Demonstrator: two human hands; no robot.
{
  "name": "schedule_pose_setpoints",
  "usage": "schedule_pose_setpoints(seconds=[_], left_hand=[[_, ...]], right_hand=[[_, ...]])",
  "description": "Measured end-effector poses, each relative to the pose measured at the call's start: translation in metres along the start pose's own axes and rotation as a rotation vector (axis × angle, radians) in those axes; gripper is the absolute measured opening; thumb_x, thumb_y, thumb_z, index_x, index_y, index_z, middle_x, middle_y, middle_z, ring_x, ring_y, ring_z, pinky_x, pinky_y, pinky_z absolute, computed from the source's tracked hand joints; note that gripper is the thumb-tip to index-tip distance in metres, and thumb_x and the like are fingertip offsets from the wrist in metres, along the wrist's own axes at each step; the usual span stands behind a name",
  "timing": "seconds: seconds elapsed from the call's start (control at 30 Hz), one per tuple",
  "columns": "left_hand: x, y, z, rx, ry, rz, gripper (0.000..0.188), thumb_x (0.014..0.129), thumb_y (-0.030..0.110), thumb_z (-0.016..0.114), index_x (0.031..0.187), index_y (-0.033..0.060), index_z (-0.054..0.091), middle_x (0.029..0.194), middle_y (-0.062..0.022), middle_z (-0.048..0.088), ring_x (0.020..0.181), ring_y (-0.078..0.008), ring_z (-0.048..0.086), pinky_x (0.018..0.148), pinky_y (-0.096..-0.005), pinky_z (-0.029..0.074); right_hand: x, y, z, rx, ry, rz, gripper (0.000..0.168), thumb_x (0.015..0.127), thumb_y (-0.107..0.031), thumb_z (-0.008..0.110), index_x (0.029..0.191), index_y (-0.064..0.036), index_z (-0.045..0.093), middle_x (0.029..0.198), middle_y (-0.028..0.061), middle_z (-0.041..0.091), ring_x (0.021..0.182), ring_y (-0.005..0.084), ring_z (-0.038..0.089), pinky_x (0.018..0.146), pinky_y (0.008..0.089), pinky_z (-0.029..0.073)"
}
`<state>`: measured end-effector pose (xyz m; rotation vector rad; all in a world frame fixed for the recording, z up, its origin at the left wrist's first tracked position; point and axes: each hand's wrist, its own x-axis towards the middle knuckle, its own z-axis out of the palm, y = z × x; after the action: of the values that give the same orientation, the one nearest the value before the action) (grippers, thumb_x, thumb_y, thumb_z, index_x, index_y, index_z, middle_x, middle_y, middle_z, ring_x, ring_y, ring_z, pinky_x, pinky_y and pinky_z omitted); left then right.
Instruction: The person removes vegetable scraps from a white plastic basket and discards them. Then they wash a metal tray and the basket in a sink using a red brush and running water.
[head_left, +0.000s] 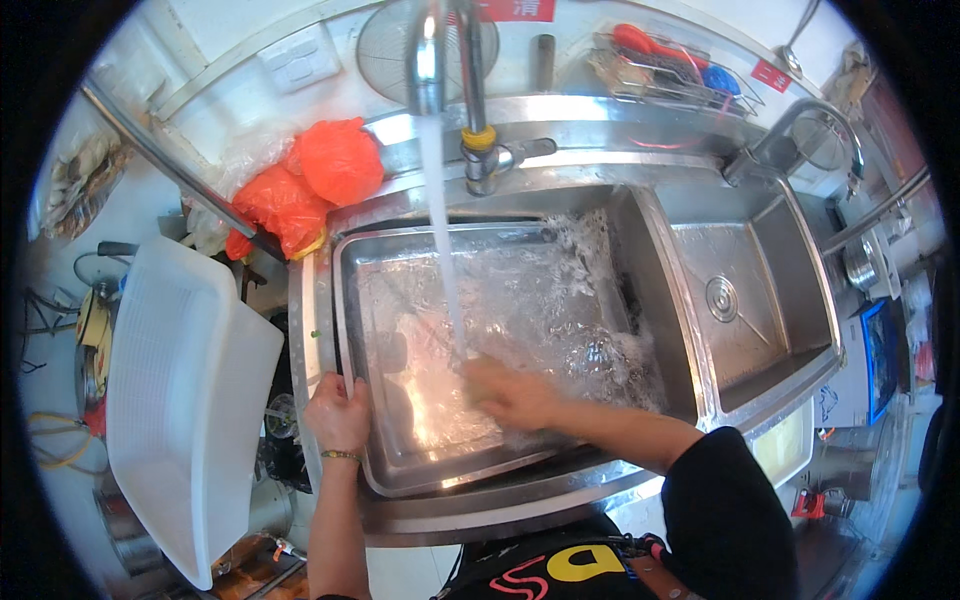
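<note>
A rectangular stainless steel tray (375, 450) sits tilted inside the large left sink basin (660, 270). My left hand (337, 416) grips its left rim, thumb curled over the edge. Blurred by motion, my right hand (514, 394) is low over the tray's wet inner floor. Something greenish shows at its fingers, too smeared to identify or to tell whether it is held. From the tap (427, 71) a stream of water (441, 202) falls into the tray beside that hand. Water and foam (592, 247) run over the tray's right side into the basin.
An adjoining basin (727, 292) with a drain lies to the right. At the left stands a white plastic basket (187, 397). Red plastic bags (330, 169) rest at the sink's back left corner. A wire rack (667, 75) and a round strainer (382, 56) are along the wall.
</note>
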<state>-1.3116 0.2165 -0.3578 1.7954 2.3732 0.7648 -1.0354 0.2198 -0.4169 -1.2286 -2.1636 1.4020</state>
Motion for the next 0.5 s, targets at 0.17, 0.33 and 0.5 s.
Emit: schedule_pose_setpoints(seconds=[0.17,0.33,0.5], left_hand=[[0.001,0.000,0.006,0.011,-0.021,0.021,0.023,0.068,0.024,0.067,0.063,0.0066,0.053,0.059,-0.0126,0.055,0.054,-0.0322,0.055,0.051,-0.0423,0.043],[-0.001,0.000,0.002,0.012,-0.010,-0.003,0.024,0.068,0.025,0.066,0.062,0.0063,0.052,0.058,-0.0128,0.055,0.053,-0.0330,0.055,0.051,-0.0429,0.043],[0.001,-0.002,0.004,0.020,-0.004,0.019,0.024,0.068,0.024,0.067,0.066,0.0037,0.055,0.058,-0.0140,0.055,0.054,-0.0327,0.055,0.051,-0.0412,0.044]], right_hand=[[0.029,0.104,-0.052,-0.754,0.814,0.364,0.055,0.085,-0.040,0.047,0.127,-0.004,0.042,0.126,0.0189,0.047,0.112,0.0326,0.046,0.094,0.0477,0.032],[0.120,0.052,-0.060,-0.575,0.722,0.643,0.040,0.080,-0.034,0.051,0.103,-0.001,0.058,0.103,0.0208,0.057,0.097,0.0330,0.052,0.087,0.0444,0.038],[0.185,-0.024,-0.019,-0.548,0.823,0.404,0.023,0.072,-0.022,0.054,0.076,-0.001,0.061,0.086,0.0218,0.058,0.092,0.0374,0.052,0.080,0.0430,0.042]])
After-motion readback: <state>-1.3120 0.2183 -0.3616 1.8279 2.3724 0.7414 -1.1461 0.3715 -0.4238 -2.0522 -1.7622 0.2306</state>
